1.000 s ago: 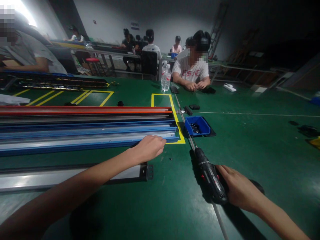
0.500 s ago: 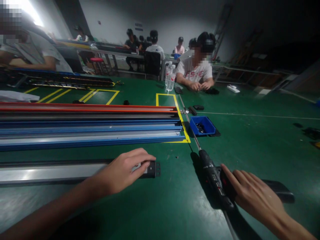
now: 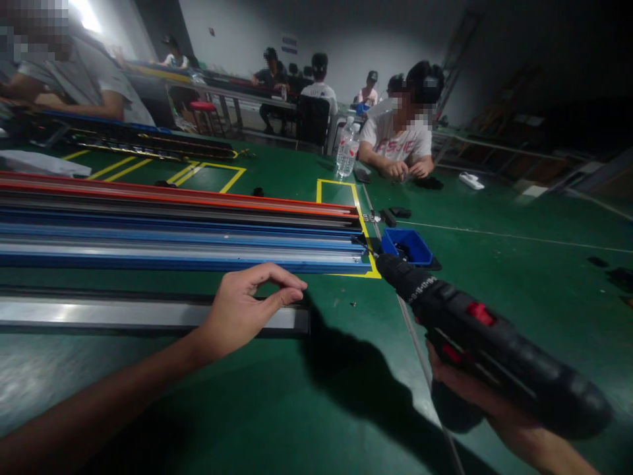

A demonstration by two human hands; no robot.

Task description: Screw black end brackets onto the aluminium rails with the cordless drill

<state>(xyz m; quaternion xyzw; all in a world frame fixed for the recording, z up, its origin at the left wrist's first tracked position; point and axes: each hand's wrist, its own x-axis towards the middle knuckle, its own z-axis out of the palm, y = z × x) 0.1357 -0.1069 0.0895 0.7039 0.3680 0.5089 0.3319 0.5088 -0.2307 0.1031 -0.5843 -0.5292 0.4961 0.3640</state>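
Note:
My right hand (image 3: 479,396) grips a black cordless drill (image 3: 445,310) with red switches, raised above the table. Its thin bit points toward the far left, beyond the chuck. My left hand (image 3: 247,307) hovers over the right end of a black-edged, silver metal profile (image 3: 163,313). Thumb and forefinger are pinched together; whatever may be between them is too small to make out. A tiny screw-like piece (image 3: 353,304) lies on the green table right of the left fingertips. Shadow falls beside the profile's end.
Blue profiles (image 3: 198,254) and an orange profile (image 3: 222,194) lie beyond, ending near yellow tape. A blue bin (image 3: 420,251) with small dark parts sits behind the drill. Water bottles (image 3: 349,152) stand farther back. A co-worker (image 3: 395,142) sits opposite, another person (image 3: 93,86) at left.
The drill has been lifted off the table and turned, its bit now pointing far left. My left hand has risen off the profile's end into a pinch. Black tabs at that end no longer show.

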